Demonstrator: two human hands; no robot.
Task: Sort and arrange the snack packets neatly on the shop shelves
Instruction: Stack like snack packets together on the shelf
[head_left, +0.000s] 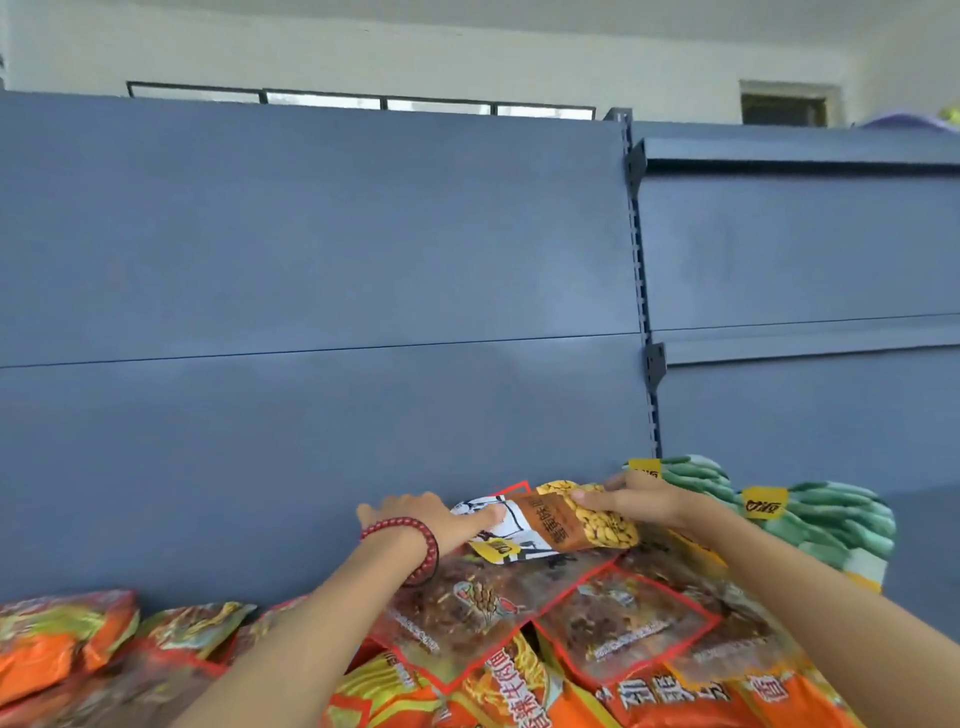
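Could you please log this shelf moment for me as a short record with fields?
right hand: grips the yellow end of the yellow-nut packet
left hand: thumb on the packet's white end; fingers hidden
bead bracelet: red, on the left wrist
green packets: to the right, against the back panel
brown packets: lying under the held packet
orange packets: heaped at the front
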